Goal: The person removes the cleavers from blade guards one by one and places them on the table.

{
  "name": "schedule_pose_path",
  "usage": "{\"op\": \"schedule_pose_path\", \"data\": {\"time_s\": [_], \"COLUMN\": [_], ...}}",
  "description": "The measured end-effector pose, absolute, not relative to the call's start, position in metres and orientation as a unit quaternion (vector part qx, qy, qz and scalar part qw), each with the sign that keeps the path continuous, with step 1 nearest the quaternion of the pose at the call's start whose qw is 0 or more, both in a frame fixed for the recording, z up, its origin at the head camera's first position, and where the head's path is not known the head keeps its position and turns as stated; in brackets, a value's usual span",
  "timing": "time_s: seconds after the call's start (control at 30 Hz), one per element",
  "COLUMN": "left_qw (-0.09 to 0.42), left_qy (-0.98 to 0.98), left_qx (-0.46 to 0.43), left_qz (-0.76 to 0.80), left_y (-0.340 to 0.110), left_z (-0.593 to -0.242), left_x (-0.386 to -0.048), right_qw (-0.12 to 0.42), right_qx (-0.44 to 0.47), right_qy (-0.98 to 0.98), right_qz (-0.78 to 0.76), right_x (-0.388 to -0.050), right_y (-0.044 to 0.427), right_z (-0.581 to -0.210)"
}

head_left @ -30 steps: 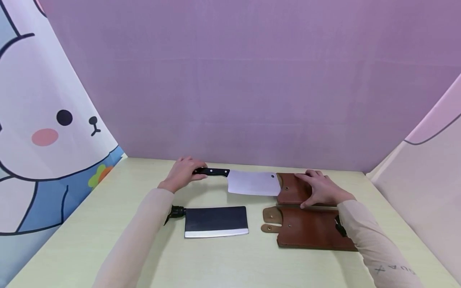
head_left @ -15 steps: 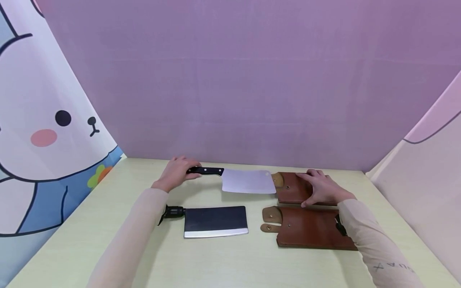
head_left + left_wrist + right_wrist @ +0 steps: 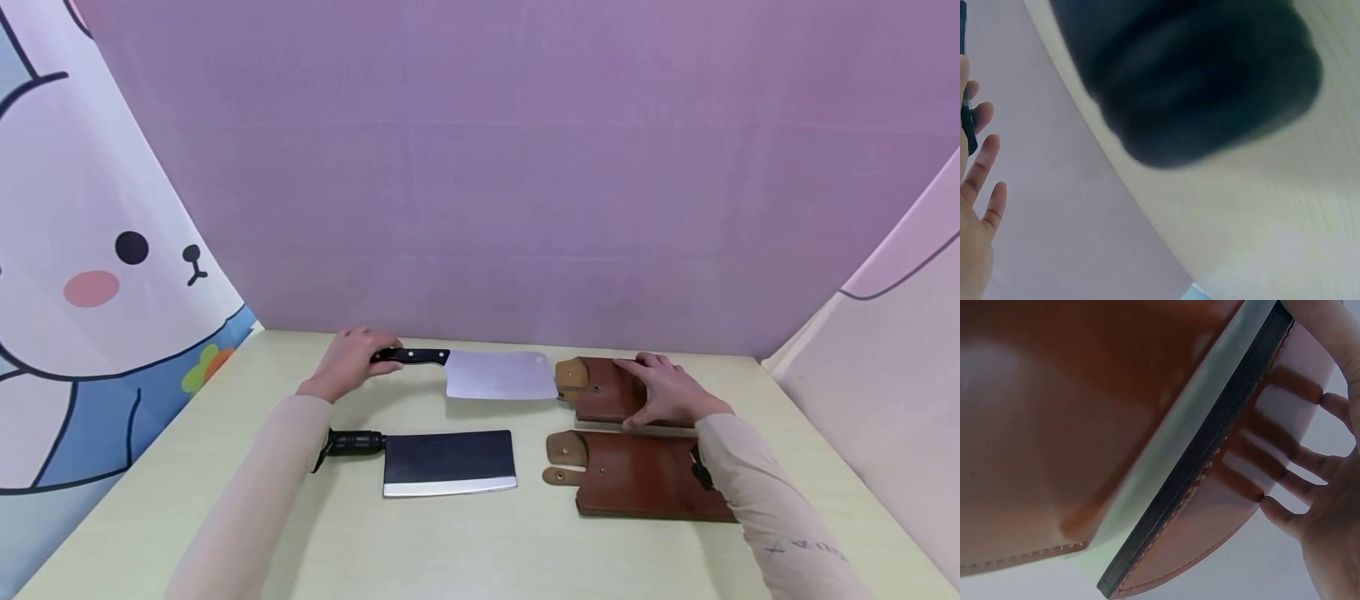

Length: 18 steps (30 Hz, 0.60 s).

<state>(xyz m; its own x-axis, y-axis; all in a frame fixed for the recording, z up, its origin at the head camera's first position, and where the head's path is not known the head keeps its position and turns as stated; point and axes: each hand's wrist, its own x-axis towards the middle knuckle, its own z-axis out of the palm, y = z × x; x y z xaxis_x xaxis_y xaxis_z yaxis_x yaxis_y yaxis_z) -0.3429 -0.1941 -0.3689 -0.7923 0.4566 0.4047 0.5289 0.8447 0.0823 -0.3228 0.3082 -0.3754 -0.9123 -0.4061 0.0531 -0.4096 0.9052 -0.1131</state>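
My left hand (image 3: 348, 364) grips the black riveted handle of a silver cleaver (image 3: 502, 375), raised slightly over the table. The blade points right, its tip beside the tan flap of a brown leather knife sheath (image 3: 603, 392). Across that sheath lies my right hand (image 3: 667, 390), thumb at the near edge and fingertips on the far part. In the right wrist view, the fingertips of my right hand (image 3: 1329, 525) touch the sheath's glossy face (image 3: 1210, 519). Only a sliver of the black handle shows by my left hand (image 3: 972, 231) in the left wrist view.
A second cleaver (image 3: 450, 458) with a dark blade lies nearer on the pale table (image 3: 465, 550). To its right lies a second brown sheath (image 3: 645, 475), partly under my right forearm. A purple backdrop (image 3: 480, 167) stands behind, with a cartoon-printed cloth (image 3: 97, 208) at left.
My left hand has drawn the silver cleaver leftward, away from the sheath's mouth, baring the tan flap. My right hand has stayed nearly still on the sheath.
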Motion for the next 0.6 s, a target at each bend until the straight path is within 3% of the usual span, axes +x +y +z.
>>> {"op": "schedule_pose_path", "data": {"time_s": [0.6], "left_qw": [0.189], "left_qy": [-0.945], "left_qx": [-0.249], "left_qz": [-0.093], "left_y": [-0.221], "left_z": [-0.376], "left_x": [-0.341], "right_qw": [0.003], "right_qx": [0.194], "right_qy": [-0.978], "right_qz": [0.072], "right_x": [-0.328], "right_y": [0.300], "right_z": [-0.382]}}
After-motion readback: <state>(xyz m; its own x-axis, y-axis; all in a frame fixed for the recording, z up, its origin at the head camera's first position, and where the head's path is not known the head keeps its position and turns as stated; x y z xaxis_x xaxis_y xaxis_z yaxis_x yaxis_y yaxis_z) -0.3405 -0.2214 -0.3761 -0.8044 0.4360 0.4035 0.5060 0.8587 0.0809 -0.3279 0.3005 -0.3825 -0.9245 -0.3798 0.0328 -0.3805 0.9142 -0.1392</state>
